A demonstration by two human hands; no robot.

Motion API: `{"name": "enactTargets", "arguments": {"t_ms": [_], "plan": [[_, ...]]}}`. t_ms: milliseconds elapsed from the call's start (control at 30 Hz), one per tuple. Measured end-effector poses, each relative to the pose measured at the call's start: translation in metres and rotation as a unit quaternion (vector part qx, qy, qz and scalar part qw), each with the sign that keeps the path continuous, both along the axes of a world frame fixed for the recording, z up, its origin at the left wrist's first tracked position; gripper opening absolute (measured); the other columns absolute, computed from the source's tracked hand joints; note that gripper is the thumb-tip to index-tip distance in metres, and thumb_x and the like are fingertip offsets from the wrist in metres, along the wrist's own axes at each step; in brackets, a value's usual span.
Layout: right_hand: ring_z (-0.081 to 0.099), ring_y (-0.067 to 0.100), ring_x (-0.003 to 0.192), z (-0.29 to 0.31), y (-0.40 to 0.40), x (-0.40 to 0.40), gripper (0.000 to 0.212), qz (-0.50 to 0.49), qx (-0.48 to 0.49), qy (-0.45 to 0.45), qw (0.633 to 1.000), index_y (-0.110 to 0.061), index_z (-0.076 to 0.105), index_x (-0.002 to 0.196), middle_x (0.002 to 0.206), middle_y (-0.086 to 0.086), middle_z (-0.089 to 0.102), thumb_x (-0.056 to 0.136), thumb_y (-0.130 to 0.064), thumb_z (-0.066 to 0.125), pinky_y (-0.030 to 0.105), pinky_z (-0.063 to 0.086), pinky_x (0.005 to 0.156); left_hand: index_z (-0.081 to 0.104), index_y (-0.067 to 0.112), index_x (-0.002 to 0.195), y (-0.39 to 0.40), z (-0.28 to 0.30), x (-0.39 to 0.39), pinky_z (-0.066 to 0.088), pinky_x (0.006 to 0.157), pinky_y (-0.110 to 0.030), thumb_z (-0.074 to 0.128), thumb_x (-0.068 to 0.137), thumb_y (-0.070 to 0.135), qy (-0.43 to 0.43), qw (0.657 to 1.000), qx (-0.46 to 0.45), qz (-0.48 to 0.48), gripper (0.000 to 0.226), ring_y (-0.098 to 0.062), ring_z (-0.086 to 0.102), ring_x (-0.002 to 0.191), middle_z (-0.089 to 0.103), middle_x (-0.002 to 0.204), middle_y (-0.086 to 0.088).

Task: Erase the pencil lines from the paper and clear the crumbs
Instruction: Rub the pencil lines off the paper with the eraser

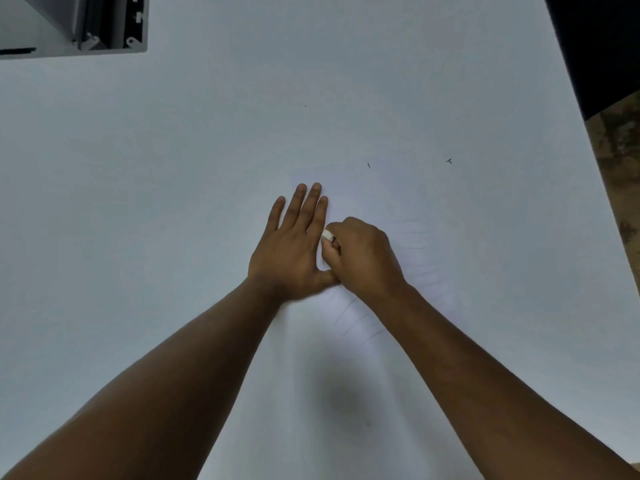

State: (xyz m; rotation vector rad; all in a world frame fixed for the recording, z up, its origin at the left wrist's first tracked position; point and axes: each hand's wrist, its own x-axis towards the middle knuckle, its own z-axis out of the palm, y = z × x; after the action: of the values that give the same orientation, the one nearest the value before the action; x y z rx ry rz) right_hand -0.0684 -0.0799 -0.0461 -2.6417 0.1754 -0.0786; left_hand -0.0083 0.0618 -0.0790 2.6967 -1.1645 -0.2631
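Note:
A white sheet of paper [426,209] lies on the white table, its edges hard to make out. Faint pencil lines [360,320] run across it below and to the right of my hands. My left hand [294,244] lies flat on the sheet with fingers straight and spread. My right hand [363,258] sits right beside it, fingers curled round a small white eraser [327,234] whose end shows by my left hand's index finger. Two dark crumbs [449,161] lie beyond the hands to the right.
The white table [173,168] fills most of the view. A grey metal frame [104,26] stands at the far left corner. The table's right edge runs down past a black surface [602,46] and brown floor [620,174].

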Motion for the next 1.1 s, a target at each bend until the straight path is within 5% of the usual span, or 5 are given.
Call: {"name": "enactTargets", "arguments": {"t_ms": [200, 400, 633, 867, 1100], "plan": [[0.050, 0.024, 0.052, -0.008, -0.051, 0.007, 0.021, -0.149, -0.084, -0.064, 0.983, -0.009, 0.060, 0.066, 0.062, 0.008, 0.054, 0.086, -0.013, 0.060, 0.024, 0.027, 0.053, -0.005, 0.008, 0.164, -0.005, 0.007, -0.001, -0.007, 0.128, -0.050, 0.021, 0.082, 0.096, 0.018, 0.999, 0.045, 0.021, 0.123, -0.021, -0.023, 0.157, -0.018, 0.172, -0.006], [0.042, 0.018, 0.052, -0.017, 0.004, -0.007, 0.022, -0.067, -0.044, -0.065, 0.995, -0.010, 0.059, 0.070, 0.063, 0.005, 0.051, 0.090, -0.019, 0.055, 0.026, 0.032, 0.050, 0.003, 0.006, 0.165, -0.001, 0.001, 0.001, 0.000, 0.128, -0.053, 0.020, 0.085, 0.089, 0.002, 1.000, 0.026, 0.005, 0.116, -0.025, -0.012, 0.160, -0.007, 0.173, -0.010], [0.050, 0.024, 0.051, -0.011, -0.067, -0.012, 0.024, -0.199, -0.099, -0.047, 0.974, -0.011, 0.058, 0.062, 0.058, 0.005, 0.053, 0.086, -0.015, 0.058, 0.025, 0.024, 0.053, -0.004, 0.009, 0.165, -0.003, 0.007, -0.001, -0.005, 0.129, -0.050, 0.022, 0.082, 0.097, 0.008, 0.999, 0.038, 0.023, 0.124, -0.020, -0.021, 0.158, -0.015, 0.173, -0.004], [0.043, 0.016, 0.052, -0.017, -0.014, 0.000, 0.023, -0.127, -0.064, -0.078, 0.987, -0.011, 0.057, 0.064, 0.061, 0.004, 0.052, 0.087, -0.016, 0.061, 0.024, 0.025, 0.052, -0.002, 0.009, 0.165, -0.003, 0.004, -0.001, -0.005, 0.129, -0.049, 0.015, 0.081, 0.096, 0.003, 0.999, 0.033, 0.020, 0.122, -0.020, -0.019, 0.158, -0.014, 0.173, -0.005], [0.050, 0.027, 0.049, -0.008, -0.094, -0.022, 0.025, -0.190, -0.154, -0.055, 0.968, -0.009, 0.060, 0.063, 0.056, 0.005, 0.047, 0.088, -0.012, 0.060, 0.025, 0.024, 0.052, -0.008, 0.012, 0.164, -0.004, 0.009, -0.002, -0.007, 0.128, -0.048, 0.016, 0.078, 0.099, 0.016, 0.999, 0.041, 0.029, 0.125, -0.016, -0.026, 0.156, -0.020, 0.172, 0.000]]}}
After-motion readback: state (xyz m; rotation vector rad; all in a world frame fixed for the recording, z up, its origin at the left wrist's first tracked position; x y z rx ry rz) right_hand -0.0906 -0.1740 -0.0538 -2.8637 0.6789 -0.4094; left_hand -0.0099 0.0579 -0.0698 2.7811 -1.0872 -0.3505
